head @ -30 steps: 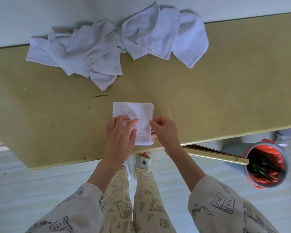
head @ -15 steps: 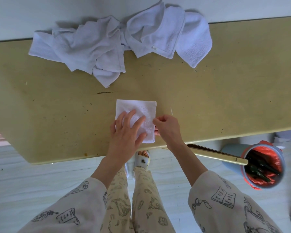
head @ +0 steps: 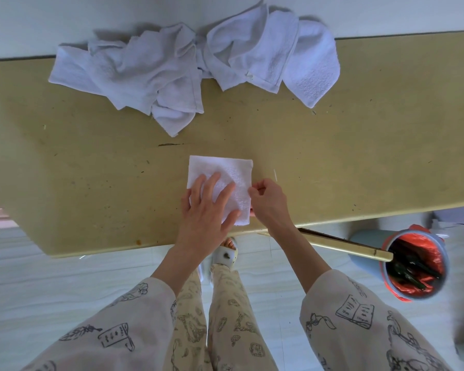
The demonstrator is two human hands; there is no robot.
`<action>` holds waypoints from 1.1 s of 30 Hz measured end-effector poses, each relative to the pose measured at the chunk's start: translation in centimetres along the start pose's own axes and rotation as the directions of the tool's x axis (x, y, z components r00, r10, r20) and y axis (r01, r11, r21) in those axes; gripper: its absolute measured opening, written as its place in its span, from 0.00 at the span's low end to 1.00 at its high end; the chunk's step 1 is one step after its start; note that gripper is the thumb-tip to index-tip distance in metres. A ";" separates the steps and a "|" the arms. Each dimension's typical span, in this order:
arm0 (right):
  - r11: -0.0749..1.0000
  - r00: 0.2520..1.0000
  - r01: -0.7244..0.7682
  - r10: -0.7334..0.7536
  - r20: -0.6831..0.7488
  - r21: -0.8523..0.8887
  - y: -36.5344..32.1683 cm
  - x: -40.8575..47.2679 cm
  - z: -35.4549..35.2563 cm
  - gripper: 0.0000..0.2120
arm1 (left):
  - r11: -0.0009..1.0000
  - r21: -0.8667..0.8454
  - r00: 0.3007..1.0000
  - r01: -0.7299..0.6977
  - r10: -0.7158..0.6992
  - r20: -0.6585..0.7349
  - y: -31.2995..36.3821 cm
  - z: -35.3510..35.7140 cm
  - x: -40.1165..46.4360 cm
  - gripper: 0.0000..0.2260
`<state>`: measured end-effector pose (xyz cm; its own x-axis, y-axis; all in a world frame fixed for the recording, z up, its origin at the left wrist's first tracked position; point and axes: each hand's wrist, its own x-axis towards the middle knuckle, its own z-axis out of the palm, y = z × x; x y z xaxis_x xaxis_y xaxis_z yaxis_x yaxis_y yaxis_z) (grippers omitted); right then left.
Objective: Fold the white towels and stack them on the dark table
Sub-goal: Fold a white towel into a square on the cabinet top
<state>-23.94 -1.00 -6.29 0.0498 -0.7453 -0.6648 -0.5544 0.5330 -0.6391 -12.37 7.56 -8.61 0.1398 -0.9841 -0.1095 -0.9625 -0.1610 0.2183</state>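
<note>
Olive tabletop (head: 359, 156); behind the folded towel, against the far edge, a crumpled white towel pile (head: 193, 68). Folded towel (head: 225, 170) (a neat square) near the front edge. Left hand (head: 206, 210) flat on it, fingers spread; right hand (head: 268, 202) apparently pinching its right edge.

Scuffed yellowish desk (head: 359, 156). Folded white towel (head: 233, 170) lies flat near its front edge. Heap of crumpled white towels (head: 188, 65) along the far edge, well apart from it.
</note>
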 end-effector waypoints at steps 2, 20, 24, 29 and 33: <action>1.000 1.000 0.008 -0.007 0.017 -0.028 -0.1 0.1 -0.1 0.04 | 1.000 0.009 1.000 -0.009 0.009 -0.025 0.0 0.2 -0.1 0.22; 0.993 0.988 0.076 -0.088 -0.125 -0.092 1.2 -2.7 -1.2 0.04 | 0.999 0.028 0.999 0.029 -0.030 0.029 0.8 1.4 -0.9 0.30; 0.757 0.779 0.471 -0.598 -0.188 -0.454 1.9 -3.2 0.5 0.14 | 1.000 0.021 0.997 0.016 -0.018 0.071 0.9 1.2 -1.0 0.34; 0.465 0.641 0.529 -0.767 -0.024 -0.710 2.5 -1.1 2.5 0.20 | 0.995 -0.097 0.993 -0.033 0.022 -0.116 -0.1 -1.5 -1.0 0.20; 0.404 0.667 0.487 -0.744 0.032 -0.775 1.9 -0.2 4.2 0.21 | 0.998 -0.053 0.989 -0.021 0.013 -0.146 -2.1 -1.8 0.9 0.19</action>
<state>-21.54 1.82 -9.04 0.4722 -0.8813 0.0196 -0.8430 -0.4580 -0.2821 -9.78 6.90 -7.38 0.1593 -0.9865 0.0367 -0.9517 -0.1436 0.2712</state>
